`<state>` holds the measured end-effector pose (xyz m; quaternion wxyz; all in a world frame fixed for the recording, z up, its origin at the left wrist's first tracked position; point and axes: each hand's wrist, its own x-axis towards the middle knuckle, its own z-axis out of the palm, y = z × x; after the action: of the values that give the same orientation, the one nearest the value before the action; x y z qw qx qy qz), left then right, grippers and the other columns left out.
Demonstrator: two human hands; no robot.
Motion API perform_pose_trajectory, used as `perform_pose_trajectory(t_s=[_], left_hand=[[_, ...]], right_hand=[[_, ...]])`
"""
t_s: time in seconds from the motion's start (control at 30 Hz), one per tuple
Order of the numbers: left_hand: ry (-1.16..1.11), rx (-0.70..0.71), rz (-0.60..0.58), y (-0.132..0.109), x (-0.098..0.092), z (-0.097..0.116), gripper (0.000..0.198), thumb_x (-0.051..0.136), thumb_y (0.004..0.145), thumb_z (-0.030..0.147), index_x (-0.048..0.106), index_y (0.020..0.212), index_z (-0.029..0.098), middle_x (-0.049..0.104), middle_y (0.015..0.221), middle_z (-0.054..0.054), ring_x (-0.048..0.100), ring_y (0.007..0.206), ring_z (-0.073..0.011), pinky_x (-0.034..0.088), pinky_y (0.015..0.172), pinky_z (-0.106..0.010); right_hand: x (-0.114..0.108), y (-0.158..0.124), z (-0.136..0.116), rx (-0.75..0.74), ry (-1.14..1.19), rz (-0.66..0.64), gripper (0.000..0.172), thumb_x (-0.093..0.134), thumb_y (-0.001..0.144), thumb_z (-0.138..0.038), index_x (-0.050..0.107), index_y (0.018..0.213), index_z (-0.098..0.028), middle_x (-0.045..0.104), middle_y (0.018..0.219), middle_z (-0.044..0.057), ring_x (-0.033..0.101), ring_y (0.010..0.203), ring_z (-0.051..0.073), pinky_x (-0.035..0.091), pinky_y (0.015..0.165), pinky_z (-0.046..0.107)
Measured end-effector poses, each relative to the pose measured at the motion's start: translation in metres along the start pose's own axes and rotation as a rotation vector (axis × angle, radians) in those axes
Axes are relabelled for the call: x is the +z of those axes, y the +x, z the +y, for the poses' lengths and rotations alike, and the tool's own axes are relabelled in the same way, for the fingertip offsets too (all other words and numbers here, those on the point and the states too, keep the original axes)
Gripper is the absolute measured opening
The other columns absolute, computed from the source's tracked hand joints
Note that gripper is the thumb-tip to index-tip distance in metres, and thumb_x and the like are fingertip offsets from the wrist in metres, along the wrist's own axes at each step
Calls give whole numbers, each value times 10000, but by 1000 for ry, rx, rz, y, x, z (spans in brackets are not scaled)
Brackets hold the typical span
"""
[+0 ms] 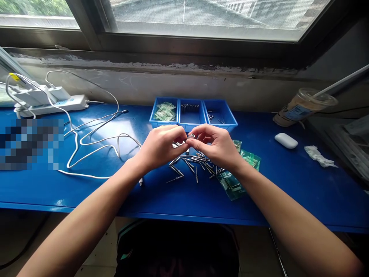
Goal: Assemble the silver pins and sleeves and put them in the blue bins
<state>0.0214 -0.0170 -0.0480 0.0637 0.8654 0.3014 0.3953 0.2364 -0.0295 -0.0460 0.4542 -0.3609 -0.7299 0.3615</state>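
Observation:
Above the table, my left hand (164,144) and my right hand (217,146) meet, thumbs and fingers pinched at a small metal sleeve (191,136). The sleeve's open round end shows at my right fingertips; fingers cover much of the rest. Below both hands lies a loose scatter of silver pop rivets (196,175), some partly hidden behind my fingers. Beneath my right wrist and forearm are flat green-tinted plastic packets (232,186) with small parts inside.
Behind my hands stands a three-part blue bin (193,125) holding clear packets, metal sleeves and a few rivets. White cables (86,175) and a power strip (54,107) lie left. At right are a drink cup (300,109), a white case (286,141) and a crumpled tissue (319,156).

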Motion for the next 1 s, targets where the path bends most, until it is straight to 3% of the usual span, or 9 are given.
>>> perform_pose_trajectory(t_s=[0.33, 0.63, 0.9, 1.0], left_hand=[[18, 19, 0, 0, -1, -1, 229, 712, 950, 247, 593, 772, 168, 640, 715, 17, 557, 618, -111, 401, 591, -218], [26, 17, -4, -1, 0, -3, 260, 732, 924, 215, 543, 750, 177, 636, 724, 19, 546, 624, -113, 399, 592, -218], [21, 32, -9, -1, 2, -3, 216, 660, 1010, 275, 612, 824, 177, 680, 769, -7, 596, 652, -120, 442, 622, -226], [2, 9, -26, -1, 1, -1, 183, 667, 1014, 266, 635, 858, 176, 693, 799, -8, 609, 673, -120, 450, 636, -227]], right_hand=[[1, -1, -2, 26, -25, -4, 247, 886, 863, -363, 776, 969, -169, 741, 868, 22, 597, 629, 112, 477, 536, 245], [3, -1, -7, 11, -69, -22, 243, 820, 922, -352, 795, 1071, -162, 774, 947, 52, 623, 656, 126, 515, 574, 266], [1, -2, -6, 23, -27, -12, 318, 778, 948, -320, 747, 1235, -188, 750, 984, 46, 664, 735, 145, 565, 620, 278], [0, -2, -4, 30, 18, 18, 325, 832, 892, -280, 713, 1183, -199, 724, 969, 24, 665, 750, 142, 563, 607, 259]])
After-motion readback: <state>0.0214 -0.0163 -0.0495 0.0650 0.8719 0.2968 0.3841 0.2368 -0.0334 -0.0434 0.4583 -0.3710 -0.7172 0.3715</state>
